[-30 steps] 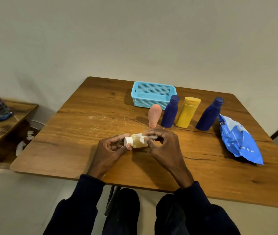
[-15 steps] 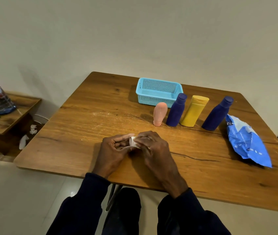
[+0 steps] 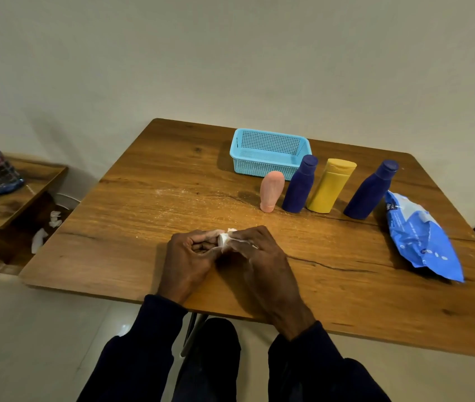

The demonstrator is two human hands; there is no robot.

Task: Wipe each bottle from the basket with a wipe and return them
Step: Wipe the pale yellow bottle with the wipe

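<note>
Curling inward, hands (image 3: pixel 189 256) (image 3: pixel 259 253) clasp small bottle (image 3: pixel 222 241) and wipe (image 3: pixel 231 230).

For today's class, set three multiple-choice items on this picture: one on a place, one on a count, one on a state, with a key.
1. On the table, the wipes pack lies: A left; B right; C middle.
2. Bottles standing near the basket: A two; B four; C six.
3. The basket is: A empty; B full; C overturned.
Key: B, it lies at the right edge; B, a pink bottle, a yellow bottle and two dark blue bottles stand there; A, only its mesh floor shows.
</note>
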